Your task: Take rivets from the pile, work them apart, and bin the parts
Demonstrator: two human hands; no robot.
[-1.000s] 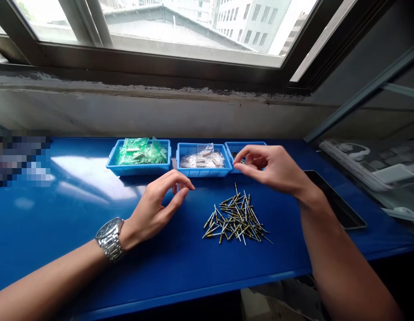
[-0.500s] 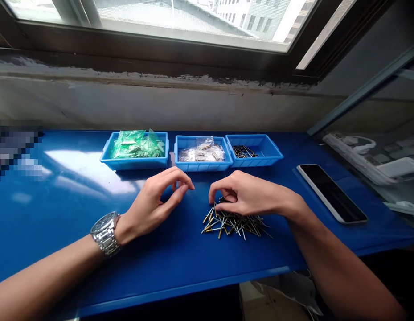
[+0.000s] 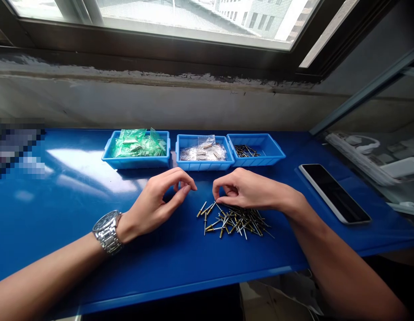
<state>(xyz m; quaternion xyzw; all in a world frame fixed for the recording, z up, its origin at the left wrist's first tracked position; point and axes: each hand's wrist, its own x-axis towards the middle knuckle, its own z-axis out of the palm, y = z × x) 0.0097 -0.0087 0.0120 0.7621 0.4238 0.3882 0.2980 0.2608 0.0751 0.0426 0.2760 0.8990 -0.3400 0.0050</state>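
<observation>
A loose pile of blind rivets, with thin silver mandrels and brass-coloured bodies, lies on the blue table. My right hand is over the pile's far left edge, thumb and forefinger pinched on the end of one rivet. A few more rivets lie apart from the heap on that side. To the left, my left hand hovers with fingers loosely curved and a gap between thumb and forefinger; nothing shows in it. A silver watch is on that wrist.
Along the back stand three blue bins: one with green packets, one with clear packets, one with dark rivets. A phone lies at the right, beside a glass panel. The wall and window rise behind.
A few rivets have been drawn out leftward from the pile and now lie apart. My right hand has shifted slightly; my left hand keeps its pose.
</observation>
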